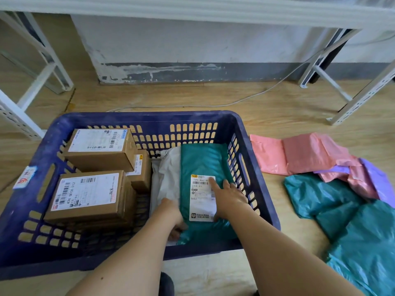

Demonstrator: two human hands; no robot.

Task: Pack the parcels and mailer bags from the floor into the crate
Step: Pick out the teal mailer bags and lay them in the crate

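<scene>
Here, a blue crate (149,116) sits on a wooden floor (267,103). Cardboard parcels (89,195) fill its left half. A teal mailer bag (201,159) lies in its right half, on a white mailer bag (168,178). The right hand (228,199) presses the label (201,208) with straight fingers. The left hand (171,214) curls its fingers under the teal mailer bag's near edge. Loose mailer bags (299,152) in pink, purple and teal lie on the floor, right of the crate.

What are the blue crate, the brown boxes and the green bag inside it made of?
Blue crate: looks like moulded plastic, matte, with slotted walls. Brown boxes: plain cardboard, folded edges, paper labels. Green bag: probably thin plastic film, glossy and crinkled.
</scene>
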